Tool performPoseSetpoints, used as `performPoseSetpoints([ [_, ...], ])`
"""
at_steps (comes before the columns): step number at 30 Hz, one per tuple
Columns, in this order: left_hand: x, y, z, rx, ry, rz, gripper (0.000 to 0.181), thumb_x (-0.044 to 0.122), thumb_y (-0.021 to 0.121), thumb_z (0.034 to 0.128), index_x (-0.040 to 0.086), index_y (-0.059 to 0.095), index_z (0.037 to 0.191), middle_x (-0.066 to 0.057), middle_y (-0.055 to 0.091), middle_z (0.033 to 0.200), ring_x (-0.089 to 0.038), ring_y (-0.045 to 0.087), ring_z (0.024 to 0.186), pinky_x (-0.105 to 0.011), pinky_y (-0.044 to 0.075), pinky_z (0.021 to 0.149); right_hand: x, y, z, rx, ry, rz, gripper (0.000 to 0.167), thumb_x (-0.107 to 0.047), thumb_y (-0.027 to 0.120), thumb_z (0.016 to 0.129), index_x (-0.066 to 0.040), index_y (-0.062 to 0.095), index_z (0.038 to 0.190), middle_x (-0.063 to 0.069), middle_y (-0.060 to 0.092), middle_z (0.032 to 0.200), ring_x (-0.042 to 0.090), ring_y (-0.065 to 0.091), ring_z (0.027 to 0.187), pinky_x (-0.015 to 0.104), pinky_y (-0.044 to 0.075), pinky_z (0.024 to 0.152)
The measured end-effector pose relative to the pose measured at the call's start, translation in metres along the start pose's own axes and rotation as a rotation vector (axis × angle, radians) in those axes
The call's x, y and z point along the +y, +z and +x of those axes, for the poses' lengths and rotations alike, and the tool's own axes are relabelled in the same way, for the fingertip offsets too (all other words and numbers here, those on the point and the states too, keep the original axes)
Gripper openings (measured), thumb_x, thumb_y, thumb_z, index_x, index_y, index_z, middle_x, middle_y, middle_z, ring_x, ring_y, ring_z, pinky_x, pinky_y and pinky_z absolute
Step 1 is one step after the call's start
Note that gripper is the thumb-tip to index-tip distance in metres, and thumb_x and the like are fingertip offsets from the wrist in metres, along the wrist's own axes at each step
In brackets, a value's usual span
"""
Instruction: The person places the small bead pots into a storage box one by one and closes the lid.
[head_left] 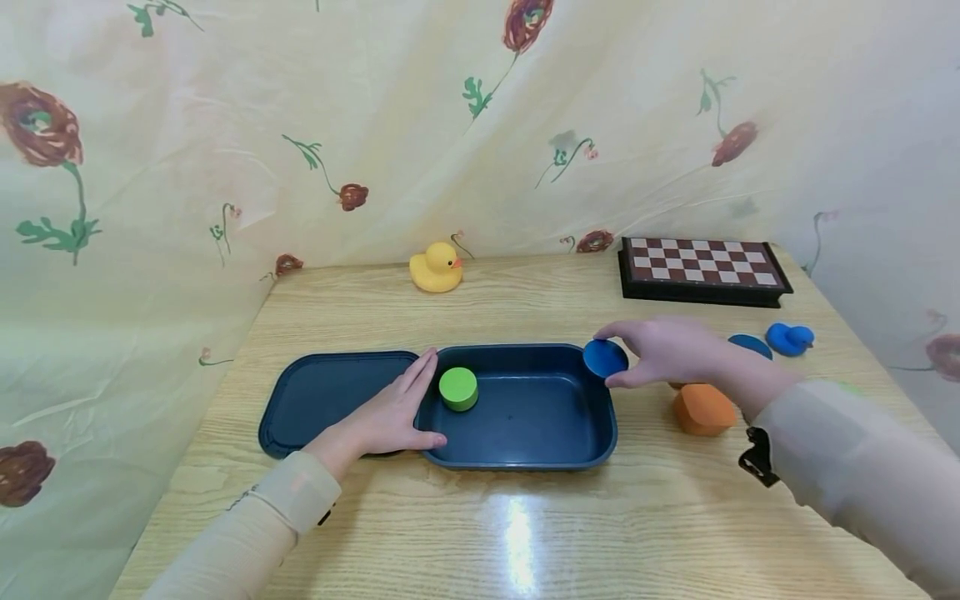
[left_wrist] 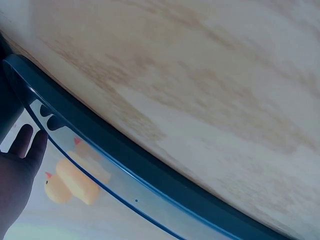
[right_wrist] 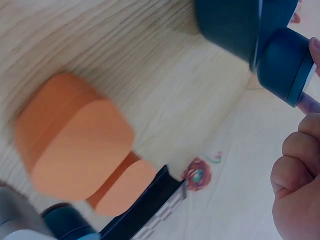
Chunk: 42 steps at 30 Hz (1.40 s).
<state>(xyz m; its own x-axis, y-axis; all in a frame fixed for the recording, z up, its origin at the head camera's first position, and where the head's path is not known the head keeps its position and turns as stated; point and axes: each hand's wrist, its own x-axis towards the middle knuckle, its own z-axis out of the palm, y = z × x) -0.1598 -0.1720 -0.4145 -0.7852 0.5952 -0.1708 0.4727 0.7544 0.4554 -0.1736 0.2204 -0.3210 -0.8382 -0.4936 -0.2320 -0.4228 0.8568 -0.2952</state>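
A dark blue rectangular box (head_left: 517, 463) stands uncovered on the table. My left hand (head_left: 386, 417) rests at its left end, fingers extended and thumb spread along the rim. Inside, near the left wall, sits a small round green container (head_left: 458, 389). Above the box's right back corner, my right hand (head_left: 667, 354) pinches a small round blue container (head_left: 605, 358) between thumb and fingers. In the right wrist view this blue container (right_wrist: 282, 65) appears tilted beside the box's wall. A dark blue lid (head_left: 337, 392) lies flat left of the box, partly behind my left hand.
Right of the box is an orange container (head_left: 703, 410), with a smaller orange one (right_wrist: 127, 187) close by. Another round blue piece (head_left: 750, 345) sits near a blue duck (head_left: 790, 338). Behind stand a yellow duck (head_left: 437, 268) and a checkered board case (head_left: 703, 271), near the floral curtain.
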Motion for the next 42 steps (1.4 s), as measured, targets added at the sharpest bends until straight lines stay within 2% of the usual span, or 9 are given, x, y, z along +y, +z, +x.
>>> performPoseSetpoints([
  [4,0.000,0.000,0.000,0.000,0.000,0.002,0.110,0.055,0.066,0.0794,0.017,-0.009,0.151,0.002,-0.012,0.156,-0.026,0.011,0.141,-0.047,0.022,0.109,-0.010,0.001,0.009,0.001,-0.041,-0.009,0.069,-0.053,0.068,0.078,-0.010,0.053,0.129,0.003,0.065,0.096,0.016,0.056,0.075,0.032,0.049,0.063],
  [6,0.001,0.000,0.000,-0.001,-0.002,0.002,0.110,0.055,0.066,0.0794,0.017,-0.009,0.151,0.002,-0.012,0.156,-0.026,0.011,0.141,-0.047,0.022,0.109,-0.015,0.003,0.015,0.002,-0.055,-0.001,0.067,-0.052,0.069,0.078,-0.010,0.054,0.129,0.004,0.065,0.097,0.017,0.057,0.078,0.034,0.050,0.067],
  [11,0.001,-0.001,0.000,-0.001,0.002,0.002,0.110,0.055,0.066,0.0796,0.017,-0.009,0.150,0.003,-0.012,0.156,-0.025,0.010,0.141,-0.046,0.022,0.109,-0.027,0.008,0.028,0.008,-0.105,-0.016,0.066,-0.051,0.069,0.079,-0.010,0.055,0.128,0.004,0.065,0.095,0.018,0.057,0.078,0.033,0.049,0.068],
  [21,-0.001,0.001,0.001,0.006,0.016,0.002,0.110,0.056,0.065,0.0798,0.017,-0.009,0.151,0.003,-0.012,0.156,-0.025,0.010,0.141,-0.047,0.022,0.109,-0.051,0.020,0.050,0.012,-0.170,-0.010,0.066,-0.049,0.069,0.079,-0.007,0.054,0.128,0.009,0.066,0.105,0.019,0.059,0.083,0.038,0.051,0.078],
  [29,-0.002,0.001,0.001,-0.009,-0.010,0.003,0.109,0.057,0.064,0.0797,0.020,-0.011,0.150,0.006,-0.014,0.156,-0.024,0.010,0.141,-0.046,0.022,0.109,-0.060,0.033,0.068,-0.008,-0.179,-0.005,0.066,-0.051,0.068,0.079,-0.009,0.054,0.128,0.007,0.067,0.100,0.017,0.058,0.080,0.035,0.050,0.076],
  [36,-0.001,0.001,0.001,-0.002,-0.001,-0.005,0.109,0.057,0.064,0.0799,0.018,-0.009,0.151,0.004,-0.013,0.156,-0.024,0.010,0.141,-0.045,0.022,0.109,-0.068,0.047,0.078,-0.010,-0.189,0.030,0.063,-0.047,0.070,0.079,-0.009,0.055,0.128,0.005,0.066,0.096,0.016,0.057,0.076,0.032,0.049,0.072],
  [42,-0.001,0.001,0.001,-0.010,-0.014,-0.007,0.110,0.059,0.064,0.0794,0.020,-0.011,0.150,0.007,-0.015,0.155,-0.022,0.009,0.141,-0.044,0.021,0.109,-0.075,0.060,0.086,-0.053,-0.129,0.026,0.065,-0.048,0.070,0.079,-0.013,0.052,0.131,0.000,0.065,0.088,0.015,0.055,0.074,0.030,0.047,0.069],
])
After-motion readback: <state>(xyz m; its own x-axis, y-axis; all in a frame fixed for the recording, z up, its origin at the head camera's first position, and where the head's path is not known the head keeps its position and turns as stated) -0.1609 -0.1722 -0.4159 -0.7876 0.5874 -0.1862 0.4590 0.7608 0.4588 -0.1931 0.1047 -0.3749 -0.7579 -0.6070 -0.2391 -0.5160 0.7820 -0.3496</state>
